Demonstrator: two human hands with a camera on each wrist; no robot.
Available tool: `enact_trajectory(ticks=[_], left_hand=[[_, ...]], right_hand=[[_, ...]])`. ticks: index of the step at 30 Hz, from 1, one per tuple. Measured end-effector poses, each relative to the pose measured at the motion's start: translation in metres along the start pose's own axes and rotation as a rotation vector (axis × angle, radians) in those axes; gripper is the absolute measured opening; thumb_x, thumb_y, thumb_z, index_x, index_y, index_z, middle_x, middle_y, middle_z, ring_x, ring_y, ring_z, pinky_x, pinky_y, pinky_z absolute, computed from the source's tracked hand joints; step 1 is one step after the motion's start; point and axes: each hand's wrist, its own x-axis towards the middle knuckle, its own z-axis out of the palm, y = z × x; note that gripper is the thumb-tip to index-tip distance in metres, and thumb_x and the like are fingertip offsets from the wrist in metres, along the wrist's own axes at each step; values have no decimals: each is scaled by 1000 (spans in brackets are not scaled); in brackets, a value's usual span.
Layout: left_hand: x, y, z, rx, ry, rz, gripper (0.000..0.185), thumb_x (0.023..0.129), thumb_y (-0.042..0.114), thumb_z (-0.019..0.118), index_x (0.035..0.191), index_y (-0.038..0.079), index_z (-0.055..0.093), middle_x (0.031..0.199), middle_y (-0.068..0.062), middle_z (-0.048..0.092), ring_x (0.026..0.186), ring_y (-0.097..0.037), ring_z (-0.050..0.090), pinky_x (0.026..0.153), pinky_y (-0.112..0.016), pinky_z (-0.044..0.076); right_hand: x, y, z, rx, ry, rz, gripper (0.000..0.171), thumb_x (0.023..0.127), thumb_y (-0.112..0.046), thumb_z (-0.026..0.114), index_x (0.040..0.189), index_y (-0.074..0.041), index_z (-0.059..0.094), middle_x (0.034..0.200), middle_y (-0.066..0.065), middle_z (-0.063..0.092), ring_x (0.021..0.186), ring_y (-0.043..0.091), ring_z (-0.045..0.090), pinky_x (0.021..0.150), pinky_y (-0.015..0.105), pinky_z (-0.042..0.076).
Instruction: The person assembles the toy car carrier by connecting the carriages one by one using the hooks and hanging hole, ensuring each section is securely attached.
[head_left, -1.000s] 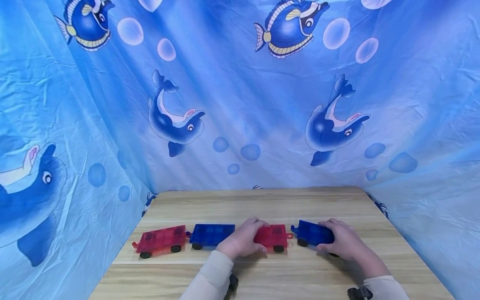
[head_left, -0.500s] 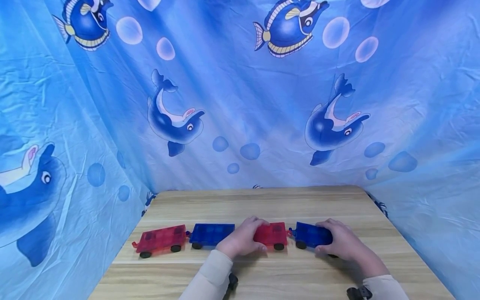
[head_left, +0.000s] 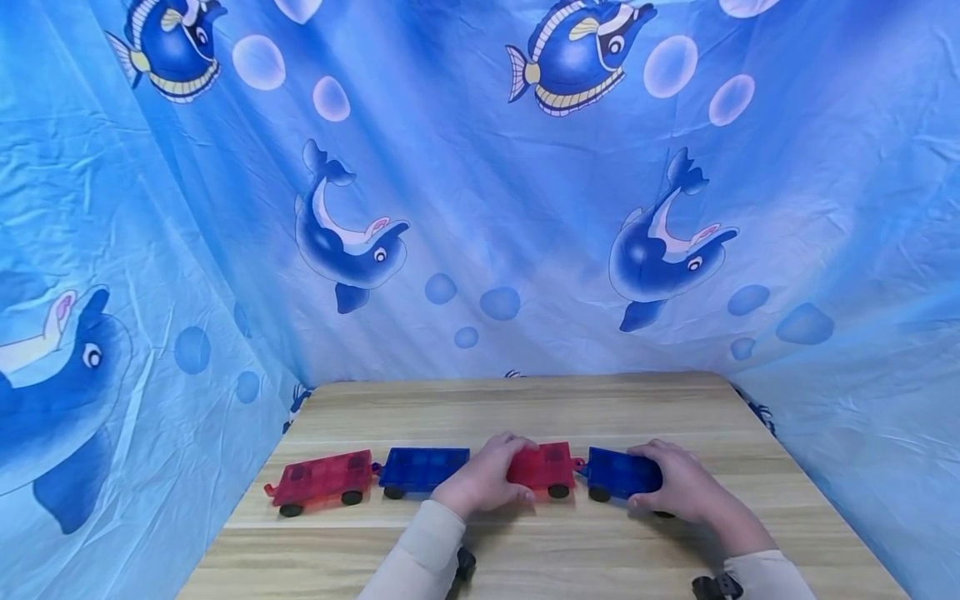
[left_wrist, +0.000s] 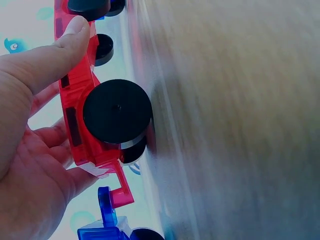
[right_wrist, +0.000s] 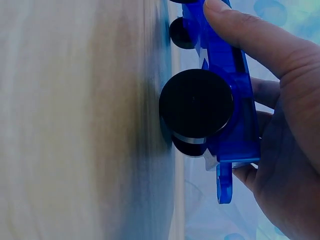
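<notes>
Four-wheeled toy train cars stand in a row on the table. My left hand grips the second red car by its sides, thumb on the near side; the left wrist view shows its black wheel. At the right end, my right hand holds a blue car the same way, with its rear loop free. The hitches of these two cars overlap between my hands. Left of my left hand, another blue car joins the held red car, its loop meeting the red hook.
A red car stands at the left end, linked to the blue car beside it. All sit on a wooden table. A blue curtain with fish and dolphins hangs behind and at both sides.
My right hand has drawn its blue car left, closing the gap so its hitch meets the red one. The held red car has shifted slightly; the two left cars stay put.
</notes>
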Motion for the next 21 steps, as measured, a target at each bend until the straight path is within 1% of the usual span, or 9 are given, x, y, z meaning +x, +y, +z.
enact_trajectory(ticks=[7,14,21], left_hand=[[1,0,1,22,12,16,71,73,40,83,135,36,50,126,11,48,111,-10,48,85,-31,51],[0,1,1,45,23,11,71,73,40,84,135,34,51,127,9,49,112,-13,49,83,-31,52],[-1,3,1,67,25,-10,71,72,40,84,135,34,51,126,9,49,112,-14,49,82,-31,53]], right_hand=[[0,-1,0,21,-13,8,80,59,-57,85,126,-20,62,113,-5,59,106,24,54,86,52,46],[1,-3,1,50,-32,16,82,59,-57,86,127,-20,62,113,-4,59,106,24,53,87,51,46],[0,-6,1,39,-38,43,81,58,-58,86,127,-23,62,114,-6,58,108,23,53,88,52,45]])
